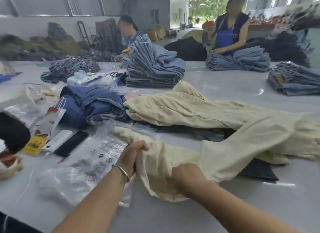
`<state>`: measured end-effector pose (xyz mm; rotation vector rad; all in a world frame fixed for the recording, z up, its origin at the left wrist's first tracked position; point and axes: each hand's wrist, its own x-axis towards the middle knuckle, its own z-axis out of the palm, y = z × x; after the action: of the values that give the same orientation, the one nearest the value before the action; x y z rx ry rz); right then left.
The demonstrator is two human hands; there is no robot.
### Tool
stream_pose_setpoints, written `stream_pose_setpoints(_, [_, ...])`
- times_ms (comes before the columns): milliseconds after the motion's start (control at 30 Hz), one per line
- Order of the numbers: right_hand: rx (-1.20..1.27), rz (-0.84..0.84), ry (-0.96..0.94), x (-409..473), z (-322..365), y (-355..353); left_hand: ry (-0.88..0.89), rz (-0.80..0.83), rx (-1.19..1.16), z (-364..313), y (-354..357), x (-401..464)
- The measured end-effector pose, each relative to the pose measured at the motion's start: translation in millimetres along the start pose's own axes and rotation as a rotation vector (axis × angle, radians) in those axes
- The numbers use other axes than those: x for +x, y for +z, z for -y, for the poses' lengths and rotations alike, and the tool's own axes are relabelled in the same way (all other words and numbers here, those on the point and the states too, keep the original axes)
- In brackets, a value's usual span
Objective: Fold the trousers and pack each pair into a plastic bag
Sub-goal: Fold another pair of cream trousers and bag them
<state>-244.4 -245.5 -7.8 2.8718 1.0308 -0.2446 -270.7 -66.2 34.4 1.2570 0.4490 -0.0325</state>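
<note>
- Both forearms reach in from the near edge; the right hand [187, 176] clutches a bunch of cream trousers [216, 128], and the left hand [132, 156] pinches the same end's edge.
- Those trousers sprawl unfolded across the table [259, 206], one leg trailing right, over darker garments.
- Cloth looks soft, light and limp, likely to sag and crease; holding at the waistband corners or hems should keep it flat.
- Clear plastic bags [83, 165] lie just left, thin and probably slippery.
- Folded blue stacks [152, 68] sit farther off.
</note>
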Motion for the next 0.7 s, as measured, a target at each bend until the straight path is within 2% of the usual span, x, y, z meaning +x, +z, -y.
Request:
stream_pose_setpoints(67, [0.083,-0.017,-0.068,-9.8,13.9,-18.0,0.094,0.100,-0.097,-14.2,-7.3,-9.7])
stream_pose_setpoints(100, [0.188,0.058,-0.099,-11.7,13.1,-28.0,0.130,0.137,-0.133,-18.6,-16.1,-14.6])
stream_pose_setpoints(200, [0.779,0.541,-0.131,-7.6,-6.8,-52.7,0.183,0.158,-0.233,-19.9,-63.2,-26.0])
stream_pose_setpoints(233, [0.933,0.623,-0.112,-1.7,-15.4,-54.1,0.197,0.132,-0.271,-17.8,-83.6,-27.8])
stream_pose_setpoints(267, [1.013,0.600,-0.062,7.9,-23.3,-50.9,0.198,0.091,-0.305,-14.4,-103.9,-29.0])
stream_pose_setpoints(300, [1.038,0.483,0.020,20.9,-28.8,-45.0,0.175,0.034,-0.323,-8.0,-124.9,-28.6])
stream_pose_setpoints(367, [0.824,0.119,0.219,53.1,-35.4,-27.0,0.052,-0.100,-0.268,11.9,-161.0,-26.6])
stream_pose_setpoints(400, [0.666,-0.012,0.309,69.4,-37.1,-17.6,-0.032,-0.155,-0.228,24.4,-176.3,-25.8])
stream_pose_setpoints(433, [0.589,-0.058,0.376,84.1,-36.7,-8.7,-0.124,-0.181,-0.211,37.3,-189.4,-25.3])
stream_pose_setpoints(533, [0.567,0.058,0.433,120.5,-21.0,24.3,-0.322,-0.157,-0.231,63.0,-211.4,-23.0])
stream_pose_setpoints(600, [0.560,0.096,0.478,141.0,-6.0,47.6,-0.339,-0.164,-0.227,65.3,-220.4,-17.4])
stream_pose_setpoints(700, [0.654,0.065,0.524,161.3,8.6,51.2,-0.286,-0.160,-0.163,56.9,-229.1,-9.6])
